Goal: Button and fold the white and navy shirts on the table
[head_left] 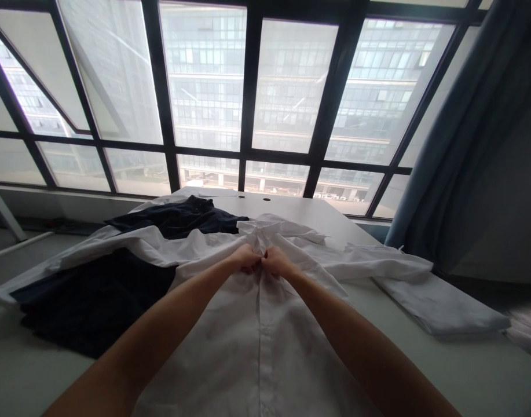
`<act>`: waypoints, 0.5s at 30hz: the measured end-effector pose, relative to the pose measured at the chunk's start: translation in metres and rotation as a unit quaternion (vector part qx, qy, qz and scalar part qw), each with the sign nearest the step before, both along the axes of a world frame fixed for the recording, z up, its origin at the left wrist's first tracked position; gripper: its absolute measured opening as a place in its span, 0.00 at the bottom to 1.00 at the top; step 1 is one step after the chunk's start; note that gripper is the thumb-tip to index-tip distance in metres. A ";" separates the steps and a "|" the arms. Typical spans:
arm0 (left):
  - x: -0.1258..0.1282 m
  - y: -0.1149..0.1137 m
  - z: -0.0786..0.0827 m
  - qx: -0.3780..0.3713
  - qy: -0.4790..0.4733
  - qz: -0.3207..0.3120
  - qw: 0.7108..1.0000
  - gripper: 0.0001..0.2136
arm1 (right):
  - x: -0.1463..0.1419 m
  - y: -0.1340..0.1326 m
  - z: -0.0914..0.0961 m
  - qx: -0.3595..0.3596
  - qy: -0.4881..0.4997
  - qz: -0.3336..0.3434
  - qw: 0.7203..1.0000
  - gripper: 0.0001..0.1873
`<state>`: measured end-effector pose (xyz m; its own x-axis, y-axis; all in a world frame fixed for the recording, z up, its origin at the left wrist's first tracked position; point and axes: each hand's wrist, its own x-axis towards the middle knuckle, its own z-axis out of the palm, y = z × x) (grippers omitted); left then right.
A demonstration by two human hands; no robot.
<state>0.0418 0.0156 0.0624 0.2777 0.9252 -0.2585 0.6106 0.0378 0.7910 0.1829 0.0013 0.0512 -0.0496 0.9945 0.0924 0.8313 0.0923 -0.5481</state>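
A white button-up shirt [217, 341] lies spread front side up on the table, its collar at the far end and its sleeves stretched out left and right. My left hand [246, 258] pinches one edge of the front placket below the collar. Close against it, my right hand [276, 262] pinches the other edge, with the fingertips of both hands meeting. The small button or buttonhole between them is hidden by my fingers. Below my hands the placket runs down the middle of the shirt towards me.
Dark navy garments [104, 295] lie on the left, partly under the white left sleeve. A folded white cloth [447, 304] rests at the right on the white table [478, 370]. Behind stand black-framed windows [246, 87], with a blue-grey curtain [456, 133] at the right.
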 end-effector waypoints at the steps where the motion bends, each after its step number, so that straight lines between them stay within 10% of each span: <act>1: 0.000 -0.001 -0.001 -0.006 -0.018 0.006 1.000 0.13 | 0.000 -0.002 0.001 0.029 0.004 -0.008 1.000 0.08; 15: -0.011 -0.008 -0.024 0.035 -0.195 -0.001 0.980 0.12 | 0.008 -0.013 -0.030 0.135 0.145 0.029 0.980 0.11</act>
<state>0.0310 0.0073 0.0382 0.3443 0.9363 -0.0687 0.2622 -0.0256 0.9647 0.1904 -0.0115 0.0214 -0.0373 0.9286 0.3693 0.6332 0.3079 -0.7101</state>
